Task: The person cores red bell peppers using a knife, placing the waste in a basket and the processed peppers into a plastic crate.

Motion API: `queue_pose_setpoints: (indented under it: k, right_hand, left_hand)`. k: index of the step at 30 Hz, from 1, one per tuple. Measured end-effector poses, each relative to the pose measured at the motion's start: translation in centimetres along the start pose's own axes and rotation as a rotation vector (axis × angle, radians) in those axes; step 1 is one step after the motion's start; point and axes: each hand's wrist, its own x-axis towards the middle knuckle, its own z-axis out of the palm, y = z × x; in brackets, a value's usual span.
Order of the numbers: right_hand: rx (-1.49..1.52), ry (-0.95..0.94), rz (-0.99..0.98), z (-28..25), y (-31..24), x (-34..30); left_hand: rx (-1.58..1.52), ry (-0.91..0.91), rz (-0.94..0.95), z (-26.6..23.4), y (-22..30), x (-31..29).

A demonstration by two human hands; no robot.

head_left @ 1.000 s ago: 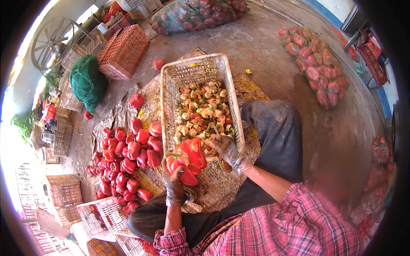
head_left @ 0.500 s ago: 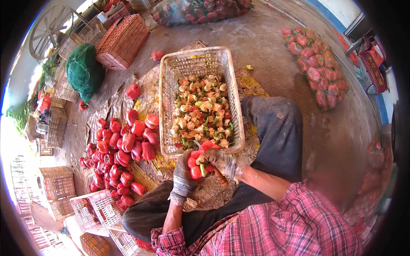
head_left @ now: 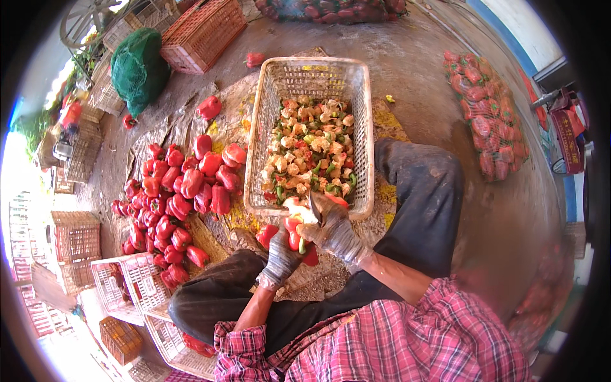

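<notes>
My left hand, in a dirty grey knitted glove, is closed around a red bell pepper. The pepper is cut open, and its pale seedy core shows at the top beside its green stem. In my gloved right hand is a small knife; its blade sticks up past the thumb, against the pepper, while the handle is hidden. Both hands are at the near end of a pale plastic crate, which holds many cut-out pepper cores with green stems.
A heap of whole red peppers lies left of the crate. My bent legs flank the work. Stacked crates stand at left, near a green net sack. A net bag of peppers lies at right, another sack at the back.
The pepper has been opened, and its pale core now shows. My right hand has turned, bringing the blade upright. The whole view has shifted a little.
</notes>
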Motion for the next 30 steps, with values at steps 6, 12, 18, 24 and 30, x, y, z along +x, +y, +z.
queue_pose_setpoints:
  k: [6,12,18,24,30]
  right_hand:
    - [0.005,-0.354,0.344,-2.4,-0.6,2.3]
    - [0.925,-0.470,0.523,-3.3,-0.5,2.0]
    - [0.328,-0.428,0.274,-3.2,-3.5,3.1]
    - [-0.204,-0.328,-0.160,-1.2,-5.2,2.6]
    - [-0.410,-0.213,-0.497,1.0,-4.5,1.6]
  left_hand:
    - [0.008,0.043,0.045,0.5,0.2,-0.7]
    - [-0.108,0.072,0.034,-1.3,0.5,-1.1]
    - [-0.500,0.398,-0.071,-8.3,1.2,-5.4]
    - [0.146,1.098,-0.163,-21.5,2.1,-20.2]
    - [0.490,1.115,-0.163,-18.7,4.4,-25.4]
